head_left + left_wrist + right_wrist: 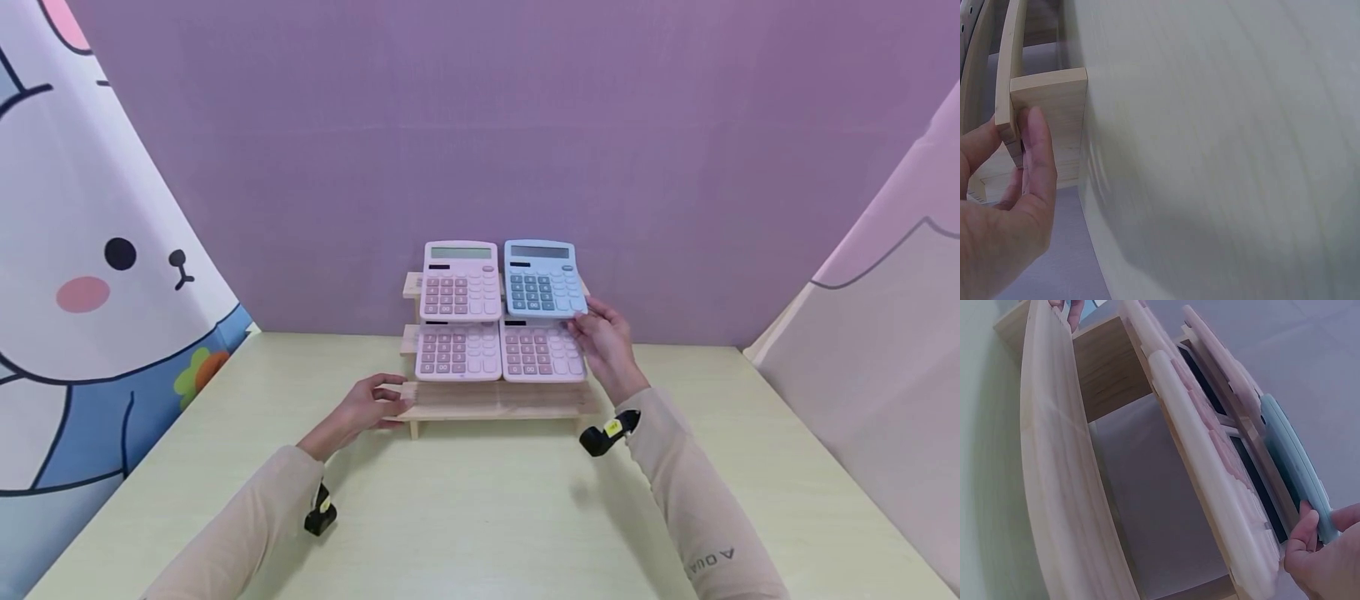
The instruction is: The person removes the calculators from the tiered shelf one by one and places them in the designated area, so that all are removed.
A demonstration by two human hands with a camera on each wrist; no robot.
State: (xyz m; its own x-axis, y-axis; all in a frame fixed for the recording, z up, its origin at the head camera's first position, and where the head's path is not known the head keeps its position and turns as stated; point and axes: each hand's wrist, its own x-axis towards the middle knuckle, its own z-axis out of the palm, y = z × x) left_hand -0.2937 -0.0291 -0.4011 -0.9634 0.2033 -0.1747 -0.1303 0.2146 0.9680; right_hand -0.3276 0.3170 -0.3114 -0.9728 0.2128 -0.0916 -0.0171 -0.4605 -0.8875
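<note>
A stepped wooden rack (495, 402) stands on the table against the back wall. My left hand (372, 402) grips the left end of its lowest shelf, thumb on one face and fingers on the other, as the left wrist view shows. At the top right of the rack sits a blue calculator (542, 279). My right hand (607, 343) pinches its lower right corner; in the right wrist view the thumb and fingers lie on either side of the blue calculator (1294, 462). Beside it on the top tier leans a pink calculator (461, 282).
Two more pink calculators, one on the left (459, 352) and one on the right (543, 354), lie side by side on the middle tier. A purple backdrop (480, 125) rises behind the rack. Printed cloths hang at both sides of the pale table (465, 517).
</note>
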